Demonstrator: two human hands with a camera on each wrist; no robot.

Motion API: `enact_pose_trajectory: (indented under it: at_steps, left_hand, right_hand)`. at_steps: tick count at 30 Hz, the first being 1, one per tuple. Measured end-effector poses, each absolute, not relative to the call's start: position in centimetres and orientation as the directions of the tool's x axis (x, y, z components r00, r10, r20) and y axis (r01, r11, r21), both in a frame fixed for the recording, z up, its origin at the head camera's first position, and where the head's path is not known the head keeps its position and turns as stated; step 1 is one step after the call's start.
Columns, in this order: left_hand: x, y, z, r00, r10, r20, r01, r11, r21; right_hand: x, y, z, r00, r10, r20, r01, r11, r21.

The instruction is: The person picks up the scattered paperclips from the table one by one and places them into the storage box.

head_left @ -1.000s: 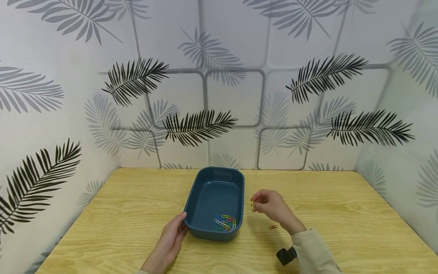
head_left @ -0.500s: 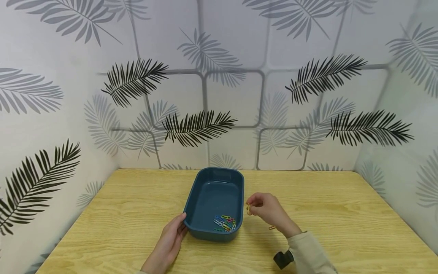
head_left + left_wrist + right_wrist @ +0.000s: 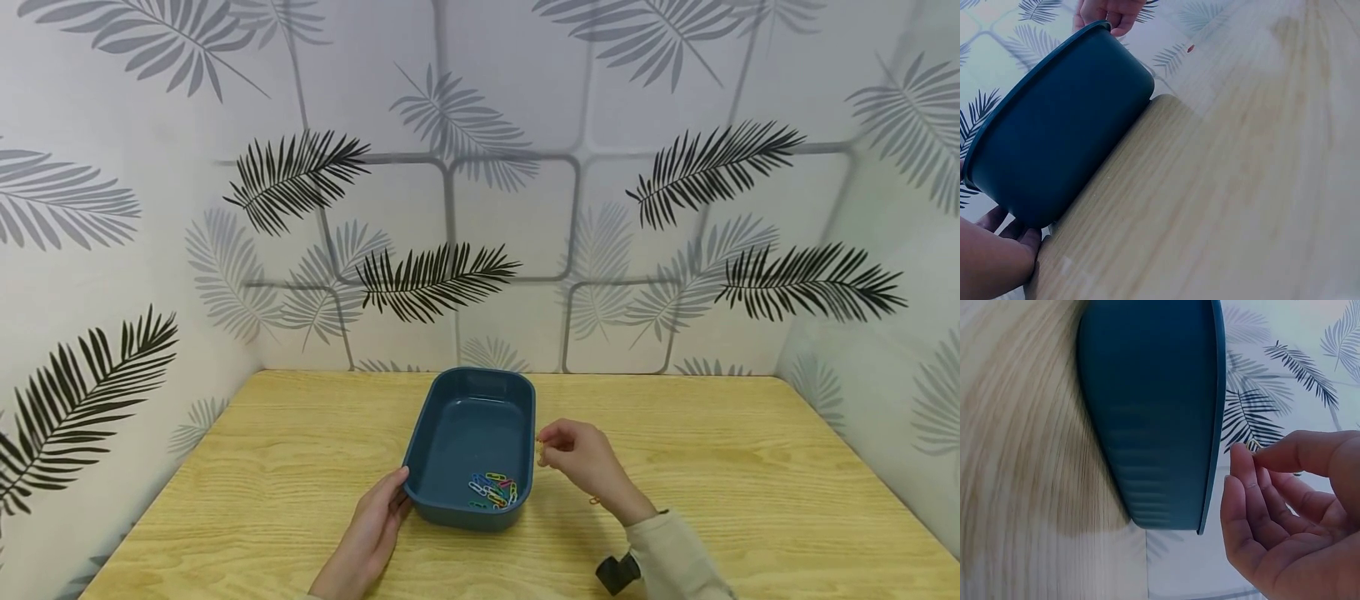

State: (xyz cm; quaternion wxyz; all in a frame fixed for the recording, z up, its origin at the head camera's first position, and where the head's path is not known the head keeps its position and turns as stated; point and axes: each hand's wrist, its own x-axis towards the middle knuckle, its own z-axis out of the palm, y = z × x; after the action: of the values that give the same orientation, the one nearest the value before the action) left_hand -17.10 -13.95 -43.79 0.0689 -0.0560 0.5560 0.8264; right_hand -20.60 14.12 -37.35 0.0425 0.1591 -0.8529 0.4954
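Observation:
A dark blue rectangular bin (image 3: 472,421) stands on the wooden table, with several coloured paper clips (image 3: 496,492) gathered at its near end. My left hand (image 3: 371,518) grips the bin's near left corner, thumb at the rim and fingers against the outer wall. Just outside the right rim, my right hand (image 3: 591,463) pinches a yellow paper clip (image 3: 541,452) between thumb and fingertips. From the right wrist, the right hand (image 3: 1291,512) appears beside the rim of the bin (image 3: 1154,419), and most of the clip is hidden by the fingertips.
An orange paper clip (image 3: 595,501) lies on the table (image 3: 697,450) below the right wrist, partly covered by it. A black camera mount (image 3: 618,574) sits at the right sleeve. Behind the table rises a wall (image 3: 510,325) with a leaf pattern.
My right hand has moved left with the yellow paper clip, from right of the bin up to its right rim. The left hand and the bin have stayed put.

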Motion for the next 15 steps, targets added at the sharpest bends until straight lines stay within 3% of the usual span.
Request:
enact_pose_trajectory:
  at_steps: [15]
  left_hand:
    - [-17.1,-14.0,-43.9,-0.986,0.058,-0.157,-0.168,-0.364,0.916]
  right_hand:
    - [-19.6,12.5,-37.4,-0.922,-0.336,0.192,-0.311,0.345,-0.886]
